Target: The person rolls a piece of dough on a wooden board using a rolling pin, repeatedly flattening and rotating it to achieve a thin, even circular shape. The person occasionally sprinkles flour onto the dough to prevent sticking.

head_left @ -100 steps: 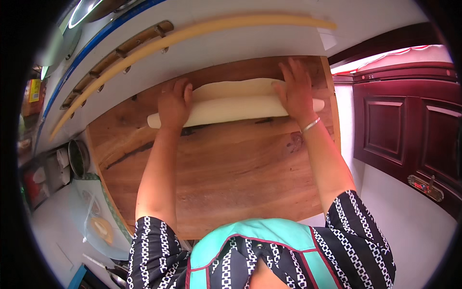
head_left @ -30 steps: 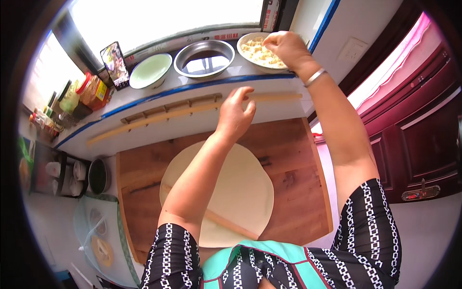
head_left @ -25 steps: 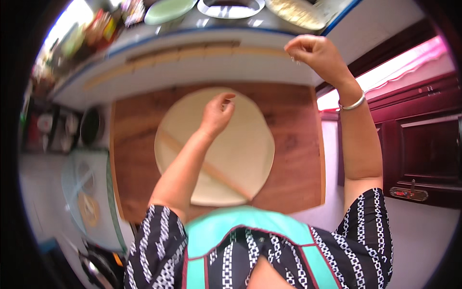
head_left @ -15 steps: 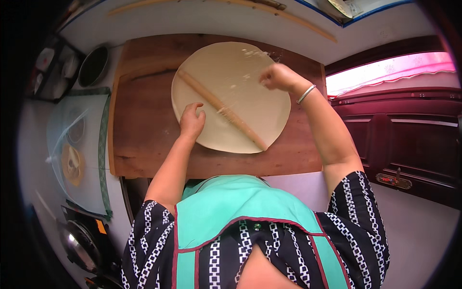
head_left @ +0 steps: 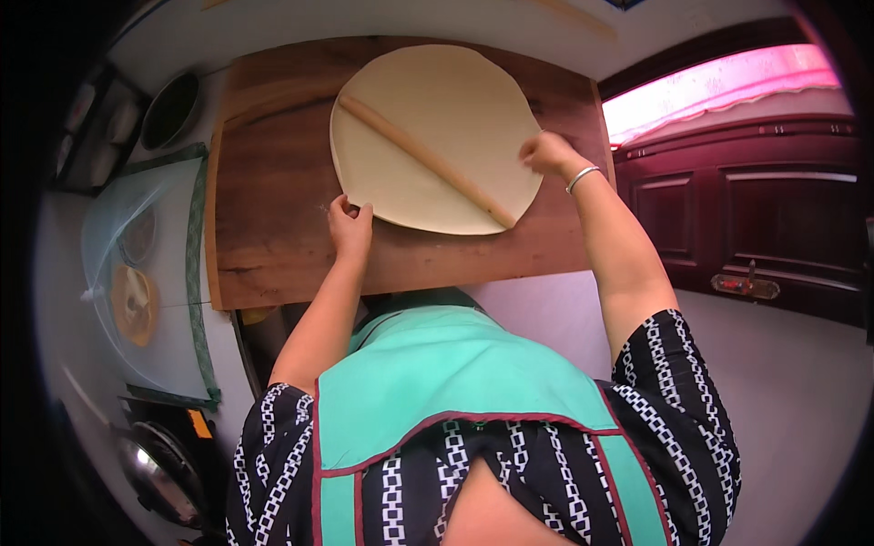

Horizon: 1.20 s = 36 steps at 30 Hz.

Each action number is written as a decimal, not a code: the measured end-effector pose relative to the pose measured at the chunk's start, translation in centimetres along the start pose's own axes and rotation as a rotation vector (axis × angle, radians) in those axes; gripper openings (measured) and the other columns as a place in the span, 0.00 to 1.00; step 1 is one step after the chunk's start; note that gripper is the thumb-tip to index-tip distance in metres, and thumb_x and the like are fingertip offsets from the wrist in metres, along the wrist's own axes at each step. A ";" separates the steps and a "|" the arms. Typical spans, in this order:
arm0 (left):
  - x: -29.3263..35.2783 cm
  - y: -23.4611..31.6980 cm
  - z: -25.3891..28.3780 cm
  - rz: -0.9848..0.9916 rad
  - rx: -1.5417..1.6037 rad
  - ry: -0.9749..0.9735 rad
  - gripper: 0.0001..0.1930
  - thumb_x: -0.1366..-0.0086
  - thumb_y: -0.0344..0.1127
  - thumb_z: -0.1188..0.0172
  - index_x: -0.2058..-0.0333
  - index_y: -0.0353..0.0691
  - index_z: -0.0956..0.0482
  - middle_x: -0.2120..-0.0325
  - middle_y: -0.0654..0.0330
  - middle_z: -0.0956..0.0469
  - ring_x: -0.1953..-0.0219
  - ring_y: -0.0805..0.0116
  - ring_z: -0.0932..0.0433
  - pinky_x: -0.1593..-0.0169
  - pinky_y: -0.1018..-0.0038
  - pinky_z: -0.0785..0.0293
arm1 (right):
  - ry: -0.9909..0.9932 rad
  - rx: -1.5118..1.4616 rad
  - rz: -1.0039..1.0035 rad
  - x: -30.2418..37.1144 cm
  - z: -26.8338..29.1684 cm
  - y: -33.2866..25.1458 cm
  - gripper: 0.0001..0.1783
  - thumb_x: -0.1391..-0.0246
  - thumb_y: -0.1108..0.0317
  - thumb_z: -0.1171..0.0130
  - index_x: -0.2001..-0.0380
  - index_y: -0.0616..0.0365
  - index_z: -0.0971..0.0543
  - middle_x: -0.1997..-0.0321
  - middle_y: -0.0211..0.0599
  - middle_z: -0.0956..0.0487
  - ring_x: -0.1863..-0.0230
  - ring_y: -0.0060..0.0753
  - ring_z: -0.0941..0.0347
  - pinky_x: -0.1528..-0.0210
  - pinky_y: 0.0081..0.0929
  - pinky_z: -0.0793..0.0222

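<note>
A large, round, pale sheet of rolled dough [head_left: 437, 82] lies on the brown wooden board [head_left: 273, 218]. Slanting across it from upper left to lower right is a long wooden rolling pin [head_left: 426, 160]. My left hand [head_left: 350, 227] is at the dough's near left edge, thumb and fingers apart, with nothing seen in it. At the right edge of the sheet is my right hand [head_left: 552, 153], wearing a silver bangle [head_left: 581, 178] at the wrist. Its fingers are curled together, their tips blurred, and whatever they hold is hidden. Neither hand is on the rolling pin.
Left of the board, a mesh food cover [head_left: 168, 300] stands over an orange-rimmed dish [head_left: 137, 305]. A dark round pan [head_left: 171, 111] leans behind it. At the lower left is a shiny lidded pot [head_left: 159, 464]. A dark red panelled door [head_left: 765, 214] is on the right.
My right hand has gone from over the dough to its right edge. My left hand has shifted to the near left edge. White flour specks seen before no longer show; the view has tilted.
</note>
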<state>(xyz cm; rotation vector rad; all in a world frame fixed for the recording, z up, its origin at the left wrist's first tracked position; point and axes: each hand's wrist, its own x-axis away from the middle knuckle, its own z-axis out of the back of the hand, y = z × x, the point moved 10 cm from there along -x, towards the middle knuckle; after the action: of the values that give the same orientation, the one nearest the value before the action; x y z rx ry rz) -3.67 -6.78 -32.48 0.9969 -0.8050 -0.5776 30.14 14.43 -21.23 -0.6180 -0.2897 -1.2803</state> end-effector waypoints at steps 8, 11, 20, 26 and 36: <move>9.6 -3.7 -13.5 0.803 0.460 -0.478 0.21 0.31 0.45 0.47 0.47 0.37 0.33 0.50 0.48 0.27 0.53 0.56 0.23 0.56 0.67 0.20 | 0.347 -0.108 0.287 2.8 -9.9 -3.8 0.23 0.53 0.72 0.41 0.50 0.54 0.23 0.51 0.43 0.23 0.49 0.48 0.28 0.47 0.37 0.30; 10.3 -3.3 -16.0 0.846 0.518 -0.538 0.20 0.31 0.43 0.49 0.47 0.35 0.34 0.50 0.48 0.27 0.52 0.56 0.23 0.54 0.67 0.21 | 0.361 -0.182 0.276 3.0 -10.4 -3.4 0.25 0.54 0.76 0.44 0.49 0.52 0.25 0.52 0.43 0.25 0.48 0.49 0.31 0.46 0.39 0.32; -0.8 15.0 -21.0 0.097 0.556 -0.613 0.13 0.34 0.35 0.47 0.59 0.29 0.25 0.64 0.57 0.22 0.59 0.65 0.21 0.54 0.68 0.21 | 0.010 -0.414 0.433 -4.3 -6.8 4.9 0.20 0.48 0.74 0.45 0.50 0.51 0.22 0.51 0.41 0.24 0.46 0.45 0.31 0.42 0.35 0.35; -9.8 15.5 -23.2 -0.897 -0.730 -0.331 0.20 0.43 0.31 0.42 0.49 0.43 0.24 0.45 0.54 0.29 0.41 0.49 0.34 0.40 0.56 0.36 | 0.612 -0.754 0.035 -6.3 -1.7 11.5 0.15 0.42 0.72 0.50 0.53 0.58 0.22 0.52 0.42 0.21 0.49 0.40 0.26 0.46 0.32 0.31; -1.3 11.0 -19.8 -0.818 -1.128 -0.456 0.24 0.33 0.43 0.53 0.39 0.47 0.36 0.37 0.58 0.38 0.34 0.52 0.41 0.39 0.43 0.43 | 0.634 -0.068 0.456 -1.6 -7.7 -8.0 0.22 0.46 0.61 0.47 0.50 0.60 0.28 0.46 0.43 0.26 0.40 0.46 0.35 0.42 0.40 0.40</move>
<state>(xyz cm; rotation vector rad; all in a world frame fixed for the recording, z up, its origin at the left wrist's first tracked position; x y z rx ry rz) 12.28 8.99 -29.08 0.0701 -0.2893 -1.7616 21.06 10.02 -26.19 -0.2828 0.4021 -0.9816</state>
